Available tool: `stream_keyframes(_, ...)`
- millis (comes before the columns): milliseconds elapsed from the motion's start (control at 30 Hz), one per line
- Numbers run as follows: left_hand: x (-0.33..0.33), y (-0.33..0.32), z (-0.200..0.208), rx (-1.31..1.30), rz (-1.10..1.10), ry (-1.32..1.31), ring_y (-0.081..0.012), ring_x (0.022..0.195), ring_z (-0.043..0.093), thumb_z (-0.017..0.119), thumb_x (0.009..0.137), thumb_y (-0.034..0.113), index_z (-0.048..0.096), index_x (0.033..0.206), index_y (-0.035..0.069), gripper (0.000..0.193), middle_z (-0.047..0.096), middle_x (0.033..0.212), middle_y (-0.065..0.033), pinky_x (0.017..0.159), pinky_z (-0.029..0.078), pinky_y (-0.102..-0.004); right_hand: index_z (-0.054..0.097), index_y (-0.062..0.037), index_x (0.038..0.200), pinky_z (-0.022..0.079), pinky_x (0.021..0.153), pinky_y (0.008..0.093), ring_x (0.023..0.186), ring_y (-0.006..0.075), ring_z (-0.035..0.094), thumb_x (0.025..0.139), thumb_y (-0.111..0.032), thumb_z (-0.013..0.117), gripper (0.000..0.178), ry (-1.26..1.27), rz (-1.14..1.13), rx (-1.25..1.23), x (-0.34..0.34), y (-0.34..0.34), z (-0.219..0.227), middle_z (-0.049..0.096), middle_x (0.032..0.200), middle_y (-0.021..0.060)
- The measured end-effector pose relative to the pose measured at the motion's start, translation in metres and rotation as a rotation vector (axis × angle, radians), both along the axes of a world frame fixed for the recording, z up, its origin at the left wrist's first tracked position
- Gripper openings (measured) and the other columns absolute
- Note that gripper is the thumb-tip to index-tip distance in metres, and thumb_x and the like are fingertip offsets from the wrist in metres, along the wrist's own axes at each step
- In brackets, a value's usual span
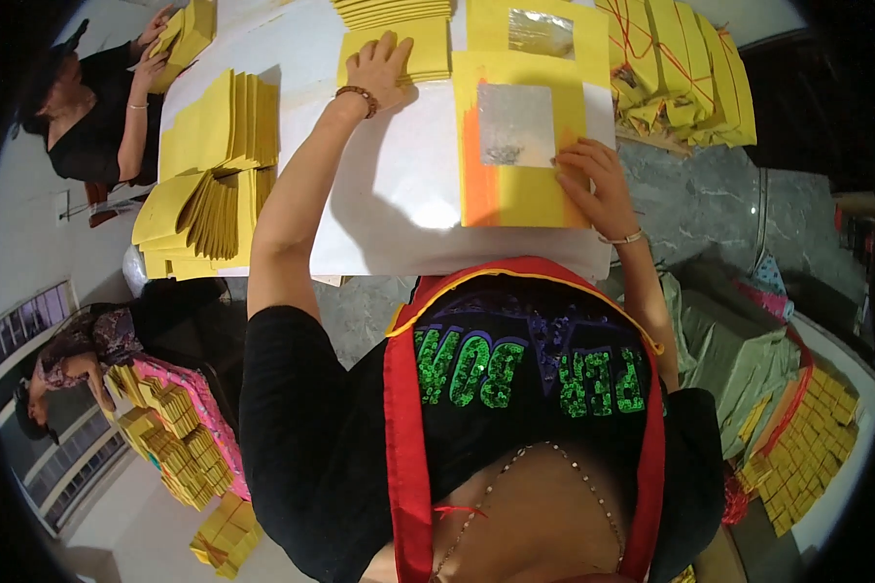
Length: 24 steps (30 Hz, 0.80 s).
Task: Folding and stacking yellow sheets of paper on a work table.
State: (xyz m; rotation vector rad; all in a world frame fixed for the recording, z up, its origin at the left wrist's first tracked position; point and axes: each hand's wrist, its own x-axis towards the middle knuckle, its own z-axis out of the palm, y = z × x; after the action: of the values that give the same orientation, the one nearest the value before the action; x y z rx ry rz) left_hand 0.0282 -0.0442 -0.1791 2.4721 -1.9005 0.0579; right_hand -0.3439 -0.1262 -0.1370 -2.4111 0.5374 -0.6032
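My left hand [379, 76] lies flat with fingers spread on folded yellow paper [428, 60] at the far middle of the white table. Close to its right is a pile of yellow paper sheets [525, 199], the top one bearing a silver foil square [517, 112] and an orange band along the left. At that pile's right edge rests my right hand [598, 185], fingers stretched out over the paper and somewhat apart. Whether its thumb lifts any sheet is hidden.
Folded yellow paper bundles [219, 126] stand along the white table's [399, 194] left side. A person [97, 117] handles another bundle at far left. Red-tied yellow bundles [681, 68] sit at far right. Lower left, a second person [87, 360] is beside more stacks [180, 437].
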Motion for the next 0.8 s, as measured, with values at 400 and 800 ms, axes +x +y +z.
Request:
stream_keyframes(400, -0.164, 0.065, 0.017, -0.312, 0.435, 1.885, -0.0234, 0.125, 0.034, 0.032, 0.09, 0.058, 0.023, 0.138, 0.001, 0.076, 0.032, 0.139, -0.0157, 0.104, 0.027, -0.0326, 0.064, -0.0089, 0.099, 0.034, 0.097, 0.0354, 0.113, 0.0242, 0.044, 0.079, -0.016, 0.064, 0.022, -0.187, -0.072, 0.334, -0.004, -0.005, -0.025, 0.059, 0.108, 0.0051)
stream_keyframes(800, -0.17, 0.095, 0.072, -0.459, -0.27, 0.565, -0.0278, 0.106, 0.046, 0.063, 0.078, 0.031, 0.052, 0.115, 0.004, 0.047, 0.05, 0.117, -0.013, 0.089, 0.036, -0.0378, 0.063, -0.0072, 0.099, 0.035, 0.097, 0.0346, 0.114, 0.0232, 0.046, 0.078, -0.011, 0.065, 0.021, -0.132, -0.042, 0.171, -0.004, -0.008, -0.024, 0.06, 0.108, 0.0046)
